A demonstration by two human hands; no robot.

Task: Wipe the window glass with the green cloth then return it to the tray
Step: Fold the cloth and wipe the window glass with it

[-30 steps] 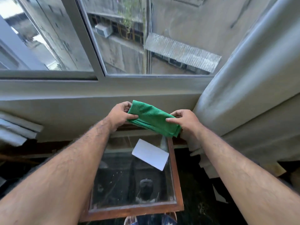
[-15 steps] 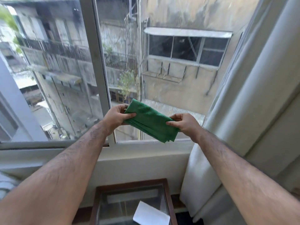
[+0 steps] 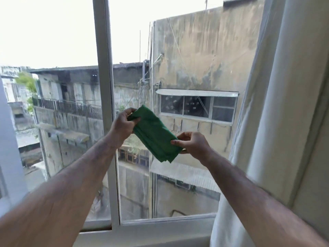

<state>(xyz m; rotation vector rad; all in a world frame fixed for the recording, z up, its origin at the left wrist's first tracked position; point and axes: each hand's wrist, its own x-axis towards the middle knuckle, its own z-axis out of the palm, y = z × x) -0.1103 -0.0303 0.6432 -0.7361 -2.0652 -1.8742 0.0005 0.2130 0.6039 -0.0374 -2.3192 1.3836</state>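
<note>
Cloth (image 3: 155,135), green and folded, hung stretched between both hands just short of the window glass (image 3: 178,68). Left hand (image 3: 122,124) pinched its top corner, right hand (image 3: 193,144) fingers (image 3: 175,142) closed on the lower edge. I'd keep it folded flat and press evenly.

The cloth (image 3: 156,135) is sitting between two hands, up in front of the window glass (image 3: 187,68). The left hand (image 3: 123,124) is holding the top end of the cloth, and the right hand (image 3: 193,144) is pinching the lower end, so the cloth is slanting down to the right. The window post (image 3: 105,86) is standing just behind the left hand. The curtain (image 3: 277,104) is hanging on the right side, next to the glass. The buildings (image 3: 204,50) are sitting far behind the glass.
</note>
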